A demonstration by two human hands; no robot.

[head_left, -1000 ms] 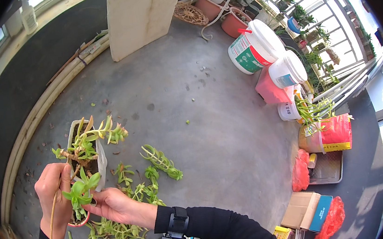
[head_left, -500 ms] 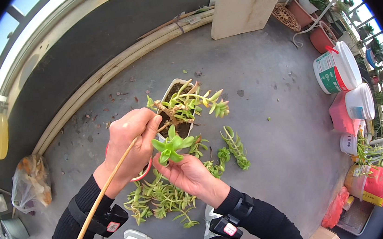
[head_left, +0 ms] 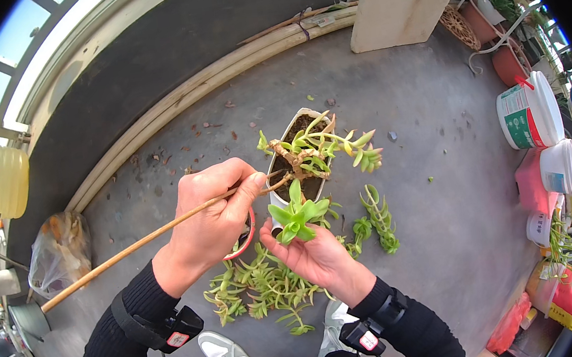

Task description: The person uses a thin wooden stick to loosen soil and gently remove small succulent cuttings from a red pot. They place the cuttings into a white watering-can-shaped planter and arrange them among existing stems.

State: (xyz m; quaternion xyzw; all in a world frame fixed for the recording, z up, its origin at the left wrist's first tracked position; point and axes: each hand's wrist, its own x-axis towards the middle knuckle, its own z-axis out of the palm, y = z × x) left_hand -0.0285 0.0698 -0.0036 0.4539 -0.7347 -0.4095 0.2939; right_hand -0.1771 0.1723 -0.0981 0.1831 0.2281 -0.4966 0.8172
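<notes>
Smooth grey floor (head_left: 460,244) spreads out under everything, and above it, right in the middle, it's the green rosette (head_left: 297,218)! It sits between the two hands, nearer the right hand (head_left: 316,255), whose thumb and fingers are closed on it from below. Crown turned up to the camera, leaves fanned; its axis seems to drop toward those fingertips, but the lower end is hidden. Across to the left hand (head_left: 210,218), apart from its partner and wrapped round a long wooden stick (head_left: 133,249): what a slant, lower left to upper right, the inner end aimed at the white planter (head_left: 304,111). Stick or stem just past the thumb? Can't tell! Up in that planter, a potted succulent (head_left: 311,151) leans out to the right. Beside the left hand, a red-rimmed pot (head_left: 252,229); below, heaped cuttings (head_left: 262,285); off right, one lone cutting (head_left: 379,219), lengthwise up the view. Farther right, a white bucket (head_left: 549,109).
</notes>
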